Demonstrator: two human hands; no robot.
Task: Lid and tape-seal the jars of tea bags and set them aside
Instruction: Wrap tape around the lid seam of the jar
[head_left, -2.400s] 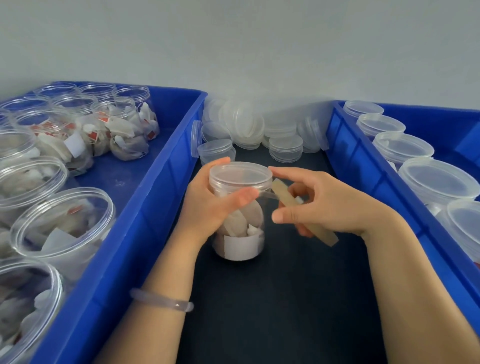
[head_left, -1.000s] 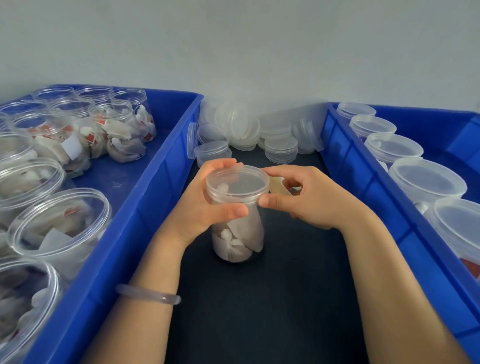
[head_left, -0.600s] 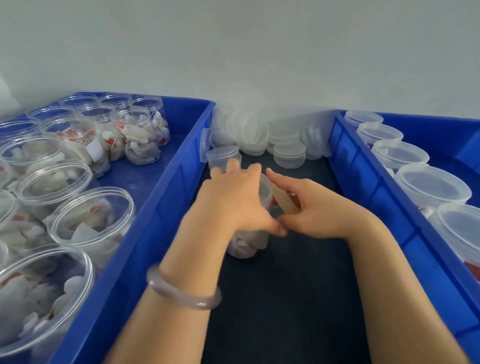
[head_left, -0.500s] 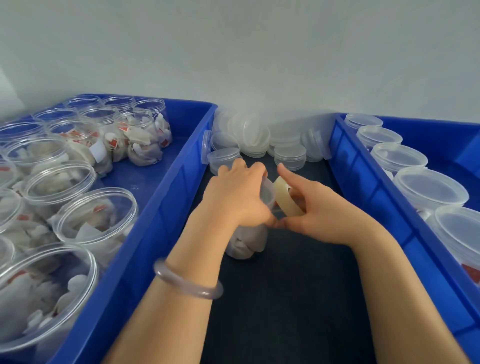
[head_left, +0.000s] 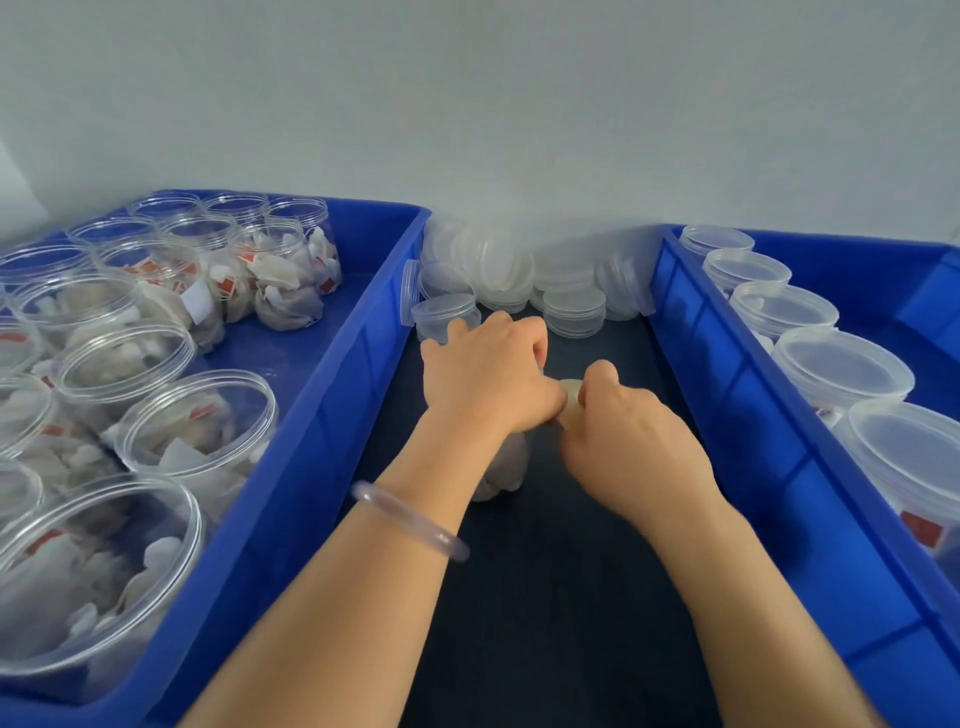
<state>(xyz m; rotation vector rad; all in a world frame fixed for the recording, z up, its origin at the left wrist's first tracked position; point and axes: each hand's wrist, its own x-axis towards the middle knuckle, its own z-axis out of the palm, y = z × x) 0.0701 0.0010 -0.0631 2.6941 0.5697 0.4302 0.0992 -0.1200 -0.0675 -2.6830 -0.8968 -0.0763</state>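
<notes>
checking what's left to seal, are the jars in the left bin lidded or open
Open. The jars in the left bin show bare threaded rims, nothing on top, tea bags visible inside.

Wall: a plain, pale grey-white wall (head_left: 467, 104) fills the upper half of the view and meets the bench along a softly shadowed line
Left edge: a paler slanted patch (head_left: 13, 176) shows at the wall's far left, and what it is cannot be told
Work surface: a dark, matte, near-black top (head_left: 545, 597) runs from the near edge to the foot of the wall
Crates: a blue plastic left crate (head_left: 291, 467) and right crate (head_left: 753, 467) flank that dark strip, their long walls angled towards the wall
Light: soft and even, with a faint sheen on the crate walls and only gentle shadows
</notes>
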